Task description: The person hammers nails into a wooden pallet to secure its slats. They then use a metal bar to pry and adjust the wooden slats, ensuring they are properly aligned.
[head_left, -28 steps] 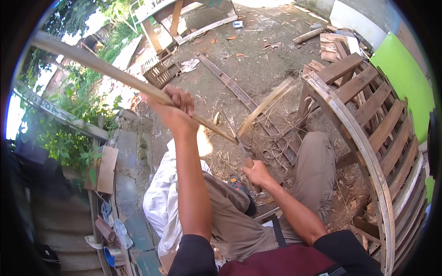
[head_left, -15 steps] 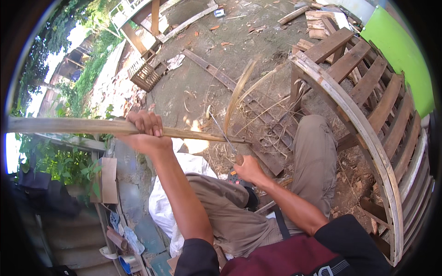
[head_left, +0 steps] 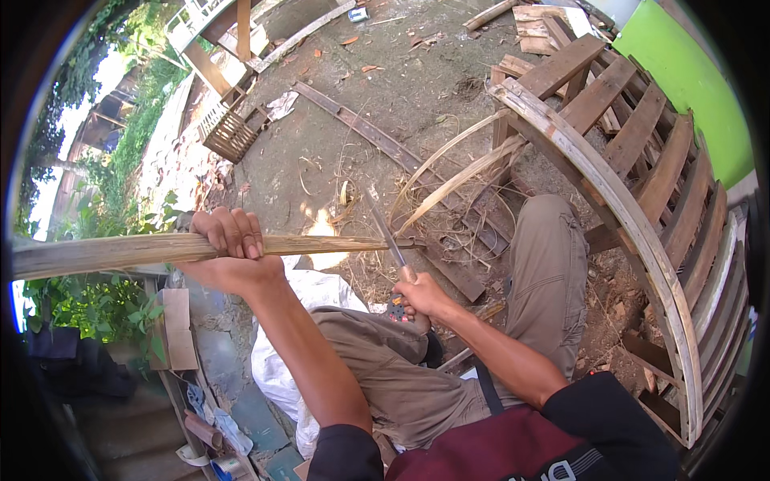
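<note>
Across the left half of the head view runs a long straw-coloured, bamboo-like strip (head_left: 104,255), its far end frayed and narrowed. My left hand (head_left: 227,244) is wrapped round it from below, fingers over the top. In my right hand (head_left: 423,297) is a knife (head_left: 386,227), gripped by its wooden handle, with the blade pointing up and away. The blade crosses the strip close to its frayed end and seems to touch it. From that end a pale peeled strand (head_left: 465,181) bends off to the right.
A slatted wooden frame (head_left: 634,184) curves along the right. Dry shavings (head_left: 449,196) and a long metal rail (head_left: 361,124) lie on the dirt ahead. A small crate (head_left: 234,128) stands at the far left. White sacking (head_left: 277,345) lies beside my leg.
The strip and left hand have shifted slightly left and down. The knife has turned steeper, its blade broader to view. The peeled strand has swung from upright down toward the right.
</note>
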The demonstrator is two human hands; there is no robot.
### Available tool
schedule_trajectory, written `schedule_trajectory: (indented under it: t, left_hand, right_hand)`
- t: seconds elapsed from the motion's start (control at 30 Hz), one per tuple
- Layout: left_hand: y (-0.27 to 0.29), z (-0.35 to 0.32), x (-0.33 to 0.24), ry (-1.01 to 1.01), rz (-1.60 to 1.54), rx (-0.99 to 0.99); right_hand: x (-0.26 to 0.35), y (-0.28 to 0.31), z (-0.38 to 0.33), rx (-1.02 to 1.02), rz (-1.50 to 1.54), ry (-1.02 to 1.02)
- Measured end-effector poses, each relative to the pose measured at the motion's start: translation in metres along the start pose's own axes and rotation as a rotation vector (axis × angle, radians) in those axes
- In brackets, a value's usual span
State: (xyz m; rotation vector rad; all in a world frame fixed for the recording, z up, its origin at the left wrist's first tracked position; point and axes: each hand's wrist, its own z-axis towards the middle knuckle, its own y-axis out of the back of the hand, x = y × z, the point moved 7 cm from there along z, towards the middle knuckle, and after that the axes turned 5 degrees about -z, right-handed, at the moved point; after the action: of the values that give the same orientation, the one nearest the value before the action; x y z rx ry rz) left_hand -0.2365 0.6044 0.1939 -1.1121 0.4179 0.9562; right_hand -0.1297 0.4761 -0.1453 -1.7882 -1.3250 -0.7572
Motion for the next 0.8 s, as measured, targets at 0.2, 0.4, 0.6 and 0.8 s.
schedule_trajectory:
  t: [0.2, 0.4, 0.6, 0.8]
  left_hand:
    - [-0.012, -0.003, 0.006, 0.000, 0.041, 0.004]
    - [0.000, 0.004, 0.002, 0.014, 0.003, 0.046]
    - [0.003, -0.001, 0.003, 0.004, 0.010, -0.005]
    - [-0.020, 0.005, 0.009, 0.004, 0.003, 0.086]
  right_hand:
    - [0.048, 0.005, -0.027, -0.195, -0.367, 0.450]
    - [-0.042, 0.051, 0.034, -0.264, -0.612, 0.095]
    - [0.058, -0.004, -0.028, -0.055, -0.450, 0.357]
    - [-0.085, 0.085, 0.056, -0.214, -0.643, 0.146]
